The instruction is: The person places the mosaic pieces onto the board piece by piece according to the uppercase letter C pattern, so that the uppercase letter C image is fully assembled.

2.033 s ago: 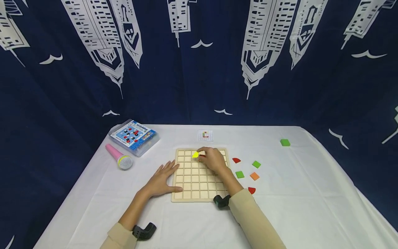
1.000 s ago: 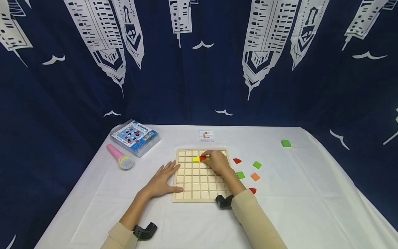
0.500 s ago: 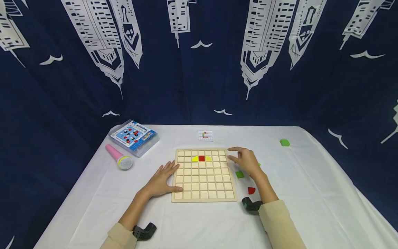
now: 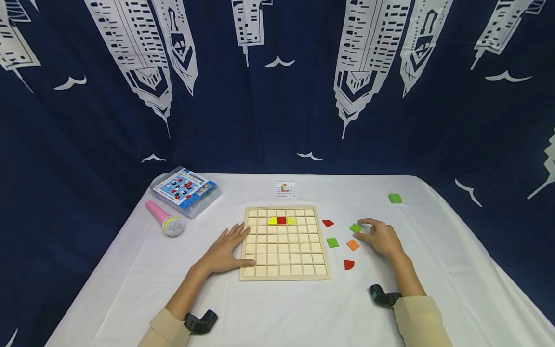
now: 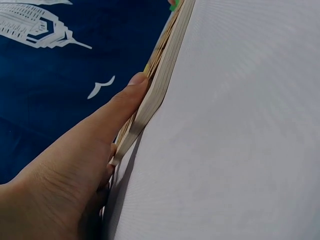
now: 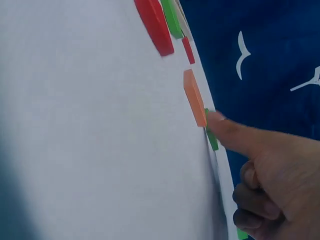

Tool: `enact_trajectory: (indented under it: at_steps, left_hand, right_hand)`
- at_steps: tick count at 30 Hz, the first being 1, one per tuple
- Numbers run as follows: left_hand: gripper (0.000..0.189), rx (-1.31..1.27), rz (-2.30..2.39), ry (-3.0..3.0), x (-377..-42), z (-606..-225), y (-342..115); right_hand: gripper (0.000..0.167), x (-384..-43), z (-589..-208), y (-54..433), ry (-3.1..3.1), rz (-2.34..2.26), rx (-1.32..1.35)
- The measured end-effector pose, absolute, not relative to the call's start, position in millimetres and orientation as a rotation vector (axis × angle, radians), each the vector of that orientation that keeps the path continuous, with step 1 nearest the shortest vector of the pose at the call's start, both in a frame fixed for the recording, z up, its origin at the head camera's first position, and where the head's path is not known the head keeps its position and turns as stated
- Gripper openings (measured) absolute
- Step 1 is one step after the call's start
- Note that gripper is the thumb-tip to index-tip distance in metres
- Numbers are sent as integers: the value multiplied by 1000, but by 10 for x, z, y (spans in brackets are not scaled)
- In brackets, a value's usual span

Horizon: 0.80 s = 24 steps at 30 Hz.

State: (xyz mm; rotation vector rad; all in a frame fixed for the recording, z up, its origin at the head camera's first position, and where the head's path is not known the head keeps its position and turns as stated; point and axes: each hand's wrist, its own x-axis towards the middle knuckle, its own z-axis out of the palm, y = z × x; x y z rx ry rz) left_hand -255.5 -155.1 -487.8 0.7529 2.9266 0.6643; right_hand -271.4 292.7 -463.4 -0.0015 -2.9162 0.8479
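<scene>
My left hand [image 4: 226, 251] lies spread at the left edge of a wooden grid board [image 4: 284, 250]. Its thumb rests on the board's rim, seen also in the left wrist view. On the board's second row, a red square tile [image 4: 282, 220] sits between two yellow quarter-round tiles [image 4: 272, 220]. To the right, my right hand [image 4: 381, 238] reaches a green square tile [image 4: 355, 228] lying on the cloth. Forefinger and thumb stand apart at either side of that tile; the thumb [image 6: 220, 122] partly overlaps it in the right wrist view.
Right of the board lie an orange tile [image 4: 353, 245], another green tile [image 4: 332, 242] and two red quarter-round tiles [image 4: 349, 264]. A green block [image 4: 395, 198] lies farther back. Behind the board is a pattern card [image 4: 284, 189]. A toy microphone [image 4: 165, 218] and a boxed set [image 4: 186, 192] stand left.
My right hand put the yellow tiles on either side of the red one, let go, and moved right to the green tile. My left hand stays on the board's edge.
</scene>
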Motion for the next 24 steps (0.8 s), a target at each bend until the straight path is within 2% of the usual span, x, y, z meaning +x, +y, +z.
enact_trajectory:
  at_steps: [2,10,18,24]
  left_hand:
    - [103,771,664,2928,-2557,-4885,-1557]
    - [102,776,664,2933,-2563,-4891,-1566]
    - [102,766,680,2938,-2559,-4884,-1575]
    - [101,783,690,2926,-2548,-4865,-1571]
  right_hand:
    - [48,-2722,-4661,2931,-2932,805,-7]
    - [31,-2779,-4643,2841,-2867,751,126]
    - [30,-2832,-4508,1957,-2792,867,411]
    - [31,-2855,-4552,1300,-2795,855,502]
